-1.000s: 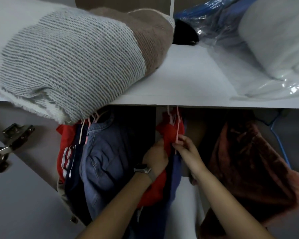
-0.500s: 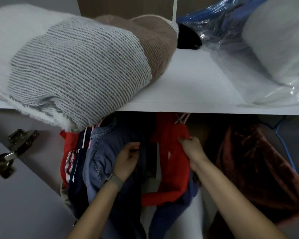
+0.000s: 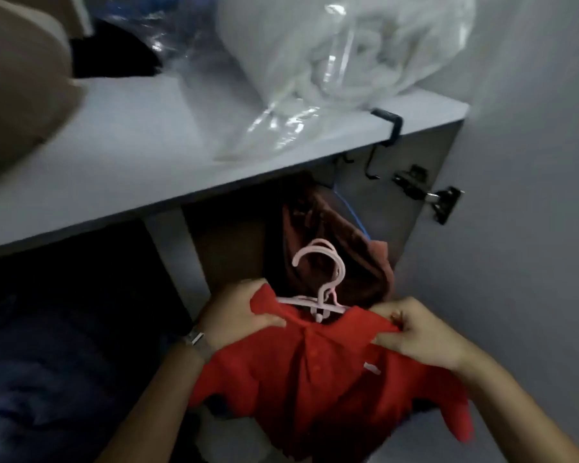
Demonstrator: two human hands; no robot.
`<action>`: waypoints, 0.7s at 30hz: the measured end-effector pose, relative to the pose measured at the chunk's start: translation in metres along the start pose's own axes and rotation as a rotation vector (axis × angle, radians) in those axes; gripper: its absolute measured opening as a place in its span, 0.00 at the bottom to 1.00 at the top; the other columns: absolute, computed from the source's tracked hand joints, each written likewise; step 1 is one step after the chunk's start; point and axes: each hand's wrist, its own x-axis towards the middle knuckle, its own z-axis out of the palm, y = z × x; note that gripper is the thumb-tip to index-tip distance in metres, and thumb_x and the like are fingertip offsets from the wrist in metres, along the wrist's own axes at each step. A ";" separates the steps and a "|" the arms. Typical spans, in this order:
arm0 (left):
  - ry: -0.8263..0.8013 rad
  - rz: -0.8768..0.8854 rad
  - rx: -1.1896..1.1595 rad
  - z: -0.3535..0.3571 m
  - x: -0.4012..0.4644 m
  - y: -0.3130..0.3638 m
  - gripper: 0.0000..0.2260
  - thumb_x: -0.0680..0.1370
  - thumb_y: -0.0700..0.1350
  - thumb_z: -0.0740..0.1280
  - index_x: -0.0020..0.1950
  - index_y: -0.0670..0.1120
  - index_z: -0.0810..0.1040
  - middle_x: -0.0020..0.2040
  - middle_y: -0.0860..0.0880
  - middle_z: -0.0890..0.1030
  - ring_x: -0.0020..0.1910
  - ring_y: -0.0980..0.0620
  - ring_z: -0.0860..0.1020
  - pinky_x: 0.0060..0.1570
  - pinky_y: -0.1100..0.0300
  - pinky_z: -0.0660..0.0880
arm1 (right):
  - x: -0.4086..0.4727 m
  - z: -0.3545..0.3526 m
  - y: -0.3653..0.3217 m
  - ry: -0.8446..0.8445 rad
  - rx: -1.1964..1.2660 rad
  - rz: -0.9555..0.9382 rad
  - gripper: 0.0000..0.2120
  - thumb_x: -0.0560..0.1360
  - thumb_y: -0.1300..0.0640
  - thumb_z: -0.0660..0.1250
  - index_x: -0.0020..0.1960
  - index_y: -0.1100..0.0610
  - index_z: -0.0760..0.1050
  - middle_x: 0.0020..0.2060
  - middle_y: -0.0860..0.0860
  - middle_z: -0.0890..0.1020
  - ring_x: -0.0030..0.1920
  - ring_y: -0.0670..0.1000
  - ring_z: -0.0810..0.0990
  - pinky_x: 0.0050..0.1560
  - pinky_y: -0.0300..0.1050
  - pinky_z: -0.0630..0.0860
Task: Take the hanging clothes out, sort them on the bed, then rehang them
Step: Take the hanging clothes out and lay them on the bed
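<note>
Below the white wardrobe shelf, the red polo shirt hangs clear of the rail on its pink plastic hangers, the hooks free in the air in front of a brown garment that hangs under the shelf. The left hand grips the shirt's left shoulder, fingers curled into the cloth; the right hand pinches the right shoulder between thumb and fingers. To carry it well, both grips should stay level so the shirt does not slip off the hangers, and the hooks should be kept from snagging the brown garment or the shelf's edge on the way to the bed, which is out of view.
</note>
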 end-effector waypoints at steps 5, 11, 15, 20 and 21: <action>-0.184 0.179 -0.124 0.060 -0.005 0.046 0.23 0.56 0.65 0.69 0.40 0.50 0.75 0.32 0.56 0.78 0.33 0.61 0.76 0.40 0.58 0.74 | -0.105 0.000 0.017 0.255 0.002 0.175 0.10 0.69 0.69 0.70 0.46 0.58 0.82 0.38 0.52 0.85 0.38 0.42 0.81 0.42 0.43 0.79; -0.378 0.674 -0.087 0.129 -0.020 0.152 0.18 0.57 0.66 0.68 0.38 0.57 0.73 0.52 0.61 0.75 0.51 0.61 0.72 0.56 0.64 0.68 | -0.261 0.033 0.030 0.640 0.160 0.385 0.08 0.67 0.60 0.71 0.46 0.57 0.83 0.39 0.59 0.85 0.41 0.57 0.85 0.43 0.58 0.81; -0.663 0.762 -0.073 0.177 -0.061 0.236 0.20 0.57 0.66 0.69 0.38 0.53 0.75 0.39 0.59 0.81 0.41 0.59 0.79 0.45 0.56 0.76 | -0.366 0.061 0.035 0.905 0.223 0.475 0.08 0.69 0.66 0.73 0.47 0.59 0.84 0.39 0.59 0.86 0.43 0.58 0.85 0.46 0.58 0.81; -0.738 0.979 -0.065 0.233 -0.143 0.341 0.20 0.59 0.66 0.69 0.39 0.53 0.70 0.32 0.58 0.78 0.34 0.59 0.75 0.37 0.58 0.71 | -0.506 0.106 0.028 1.125 0.310 0.547 0.12 0.69 0.67 0.70 0.51 0.60 0.82 0.45 0.58 0.85 0.44 0.53 0.82 0.48 0.53 0.79; -0.781 1.003 -0.088 0.246 -0.163 0.361 0.19 0.59 0.66 0.68 0.38 0.54 0.70 0.33 0.59 0.77 0.33 0.60 0.74 0.37 0.58 0.71 | -0.536 0.117 0.025 1.152 0.364 0.546 0.14 0.67 0.63 0.69 0.53 0.61 0.81 0.47 0.58 0.85 0.45 0.53 0.81 0.49 0.49 0.78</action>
